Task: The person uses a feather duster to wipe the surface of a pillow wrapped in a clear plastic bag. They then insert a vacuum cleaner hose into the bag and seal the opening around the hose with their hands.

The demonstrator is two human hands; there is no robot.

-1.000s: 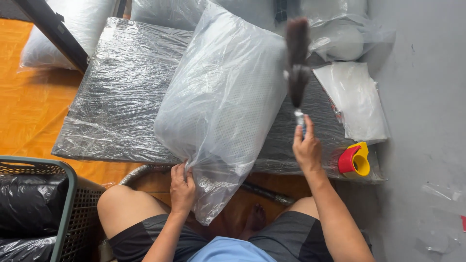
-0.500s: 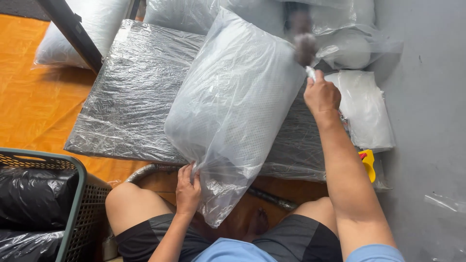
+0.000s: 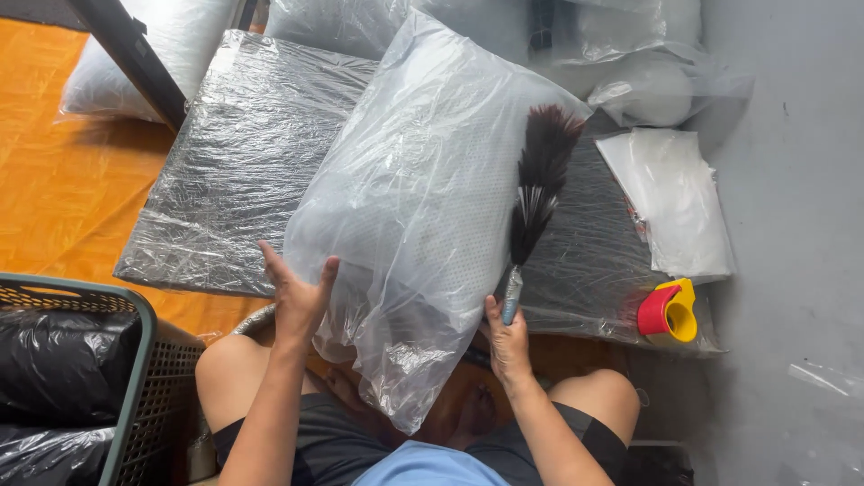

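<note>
Bagged pillow held on wrapped table.
The bagged pillow (image 3: 423, 198) is steadied by the open left hand (image 3: 297, 301); a feather duster (image 3: 533, 193) is gripped in the closed right hand (image 3: 508, 342), laid against it.

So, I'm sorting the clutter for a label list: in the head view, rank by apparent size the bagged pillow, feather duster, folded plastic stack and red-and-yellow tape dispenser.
1. Bagged pillow, by far the largest.
2. Folded plastic stack and feather duster: unsure; the duster is longer but thinner, and held nearer the camera.
3. Tape dispenser, smallest.
</note>
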